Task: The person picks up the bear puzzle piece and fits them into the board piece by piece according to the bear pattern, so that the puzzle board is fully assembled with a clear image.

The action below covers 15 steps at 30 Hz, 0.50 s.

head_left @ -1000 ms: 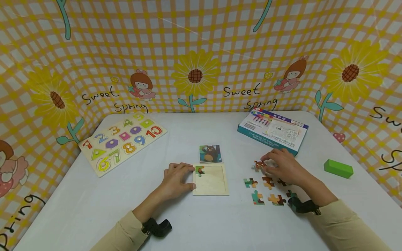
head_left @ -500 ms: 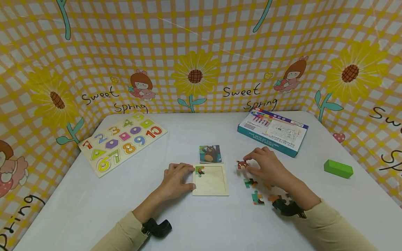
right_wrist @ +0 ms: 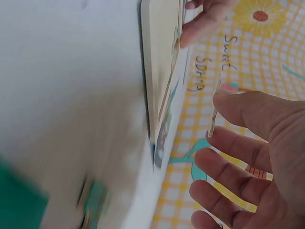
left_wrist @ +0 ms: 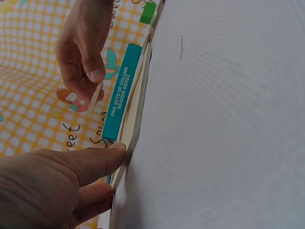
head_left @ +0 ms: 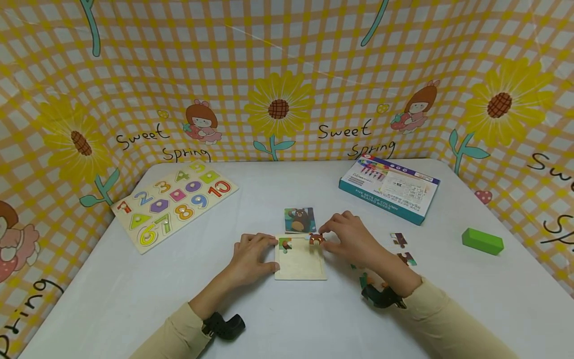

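My right hand (head_left: 354,242) pinches a jigsaw piece (head_left: 316,240) with a brown bear face between thumb and index finger. The piece is over the upper right corner of a square wooden puzzle tray (head_left: 300,276); in the right wrist view the piece (right_wrist: 214,112) shows edge-on, held above the table. My left hand (head_left: 253,259) rests its thumb and fingertips at the tray's left edge, the thumb (left_wrist: 107,160) extended. One green and brown piece (head_left: 285,245) lies in the tray's upper left corner. Behind the tray sits a bear picture card (head_left: 300,220).
Loose jigsaw pieces (head_left: 398,240) lie on the right, several partly hidden under my right arm. Farther back are a flat blue box (head_left: 387,187) and, at the far right, a green block (head_left: 483,241). A wooden number board (head_left: 175,204) lies at back left.
My right hand has lifted the bear-face piece from among the loose pieces and carried it left to the tray's upper right corner. The left hand has stayed at the tray's edge.
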Tool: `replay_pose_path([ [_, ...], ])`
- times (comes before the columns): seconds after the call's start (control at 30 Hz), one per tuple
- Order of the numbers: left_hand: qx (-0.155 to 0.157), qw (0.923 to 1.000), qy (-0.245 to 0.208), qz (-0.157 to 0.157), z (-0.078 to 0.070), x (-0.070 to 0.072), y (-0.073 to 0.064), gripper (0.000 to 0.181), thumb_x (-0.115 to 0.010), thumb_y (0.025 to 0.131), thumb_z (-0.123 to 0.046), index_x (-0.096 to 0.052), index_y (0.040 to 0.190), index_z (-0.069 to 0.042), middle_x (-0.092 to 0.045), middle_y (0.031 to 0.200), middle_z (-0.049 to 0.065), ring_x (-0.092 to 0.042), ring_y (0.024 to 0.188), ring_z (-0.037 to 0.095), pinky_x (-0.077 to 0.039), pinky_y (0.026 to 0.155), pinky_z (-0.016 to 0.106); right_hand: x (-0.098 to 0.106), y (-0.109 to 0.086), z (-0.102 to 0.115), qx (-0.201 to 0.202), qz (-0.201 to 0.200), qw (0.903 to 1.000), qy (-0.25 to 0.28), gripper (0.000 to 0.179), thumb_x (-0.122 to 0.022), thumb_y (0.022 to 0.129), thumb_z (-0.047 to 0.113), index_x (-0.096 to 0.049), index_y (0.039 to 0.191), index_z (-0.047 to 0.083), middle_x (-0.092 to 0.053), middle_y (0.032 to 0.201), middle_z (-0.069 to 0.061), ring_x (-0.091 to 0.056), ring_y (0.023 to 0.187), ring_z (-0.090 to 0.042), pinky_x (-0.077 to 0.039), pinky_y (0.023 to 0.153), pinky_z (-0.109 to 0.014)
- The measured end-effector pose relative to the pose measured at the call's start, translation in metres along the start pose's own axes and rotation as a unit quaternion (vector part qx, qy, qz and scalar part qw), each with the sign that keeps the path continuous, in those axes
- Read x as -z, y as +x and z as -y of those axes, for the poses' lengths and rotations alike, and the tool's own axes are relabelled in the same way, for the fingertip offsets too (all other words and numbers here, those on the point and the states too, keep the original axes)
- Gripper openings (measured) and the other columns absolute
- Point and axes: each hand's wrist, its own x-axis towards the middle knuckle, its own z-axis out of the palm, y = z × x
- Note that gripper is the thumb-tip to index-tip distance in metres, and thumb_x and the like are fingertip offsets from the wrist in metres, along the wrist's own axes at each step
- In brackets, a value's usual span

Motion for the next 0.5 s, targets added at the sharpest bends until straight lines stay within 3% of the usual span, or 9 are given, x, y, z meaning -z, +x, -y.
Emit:
replay_pose_path([
  [0.5,-0.001,1.0,0.0,-0.001,0.0,0.0,-0.001,0.048,-0.075,0.077,-0.025,-0.061,0.121,-0.012,-0.056,0.13,0.005,-0.038,0.118,0.032,-0.026,0.089,0.05,-0.021,0.021,0.014,0.001,0.041,0.9992,-0.001,0.023,-0.074,0.078,0.027,-0.072,0.097,0.014,-0.063,0.093,-0.003,-0.047,0.087,-0.02,-0.038,0.075,-0.034],
])
